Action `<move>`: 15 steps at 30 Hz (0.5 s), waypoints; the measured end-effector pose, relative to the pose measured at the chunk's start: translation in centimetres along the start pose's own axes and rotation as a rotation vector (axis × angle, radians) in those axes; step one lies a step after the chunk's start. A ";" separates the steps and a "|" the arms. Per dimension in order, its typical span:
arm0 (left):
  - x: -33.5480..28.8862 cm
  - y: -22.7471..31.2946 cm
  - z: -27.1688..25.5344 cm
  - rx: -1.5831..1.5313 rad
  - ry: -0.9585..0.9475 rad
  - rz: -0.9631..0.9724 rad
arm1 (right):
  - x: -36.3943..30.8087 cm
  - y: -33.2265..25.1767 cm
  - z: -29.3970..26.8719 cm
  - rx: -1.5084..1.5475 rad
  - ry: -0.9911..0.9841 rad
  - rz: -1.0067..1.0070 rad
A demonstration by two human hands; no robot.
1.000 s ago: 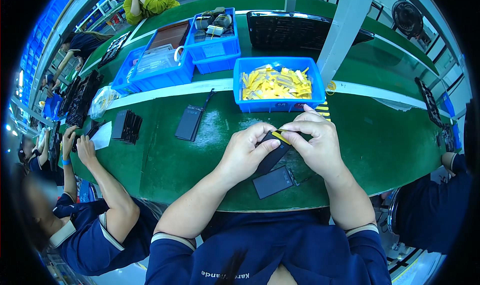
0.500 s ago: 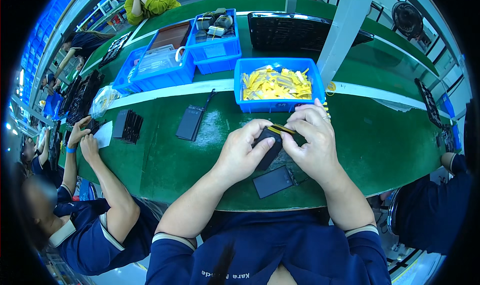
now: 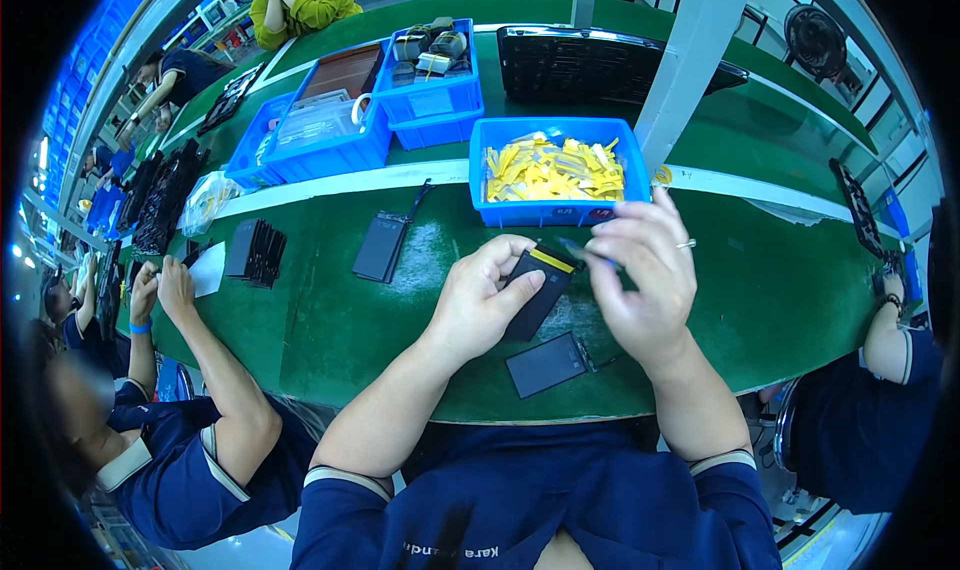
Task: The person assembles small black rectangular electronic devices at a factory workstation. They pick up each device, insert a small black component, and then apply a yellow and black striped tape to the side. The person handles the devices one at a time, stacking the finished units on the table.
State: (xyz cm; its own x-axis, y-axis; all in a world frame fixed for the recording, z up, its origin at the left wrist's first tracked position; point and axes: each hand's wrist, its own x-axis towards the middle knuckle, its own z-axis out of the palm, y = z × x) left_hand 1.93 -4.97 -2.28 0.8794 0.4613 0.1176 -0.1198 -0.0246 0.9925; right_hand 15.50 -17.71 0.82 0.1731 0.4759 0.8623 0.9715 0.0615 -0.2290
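My left hand (image 3: 492, 298) grips a flat black battery pack (image 3: 540, 300) tilted above the table, thumb on its face and fingers behind. Along the pack's top edge runs a yellow strip (image 3: 551, 260). Just right of that edge is my right hand (image 3: 645, 280), smeared by motion, its thumb and fingertips pinched at a thin greyish sliver (image 3: 574, 249) too blurred to name. Below the held pack, a second black pack (image 3: 546, 365) with a short lead lies near the table's front edge. More black packs (image 3: 380, 247) with a lead lie stacked farther left.
A blue bin (image 3: 555, 214) of yellow strips stands beyond my hands, beside a white post (image 3: 690, 70). Other blue bins (image 3: 335, 150) are at the back left. A row of black packs (image 3: 255, 253) stands left, near a co-worker's hands (image 3: 165, 285). Another person sits at right.
My right hand has pulled away from the pack's top edge, to the right. The yellow strip now shows flat along that edge, and the pack's face is turned more into view.
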 end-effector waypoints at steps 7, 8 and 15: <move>0.3 -0.7 -0.2 -0.156 0.004 0.070 | -0.7 -1.3 0.9 0.106 -0.166 -0.001; 0.2 -0.7 -0.2 -0.078 0.014 0.103 | -0.8 -1.2 0.9 0.092 -0.161 0.012; -0.5 1.0 0.4 0.181 0.033 0.140 | 0.1 -0.6 -0.2 0.157 -0.288 0.032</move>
State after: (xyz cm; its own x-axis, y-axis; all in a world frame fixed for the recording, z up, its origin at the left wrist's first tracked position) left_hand 1.51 -5.55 -1.36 0.8439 0.4713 0.2563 -0.1521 -0.2479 0.9568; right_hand 14.95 -17.91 1.16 0.1288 0.7068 0.6955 0.9254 0.1664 -0.3405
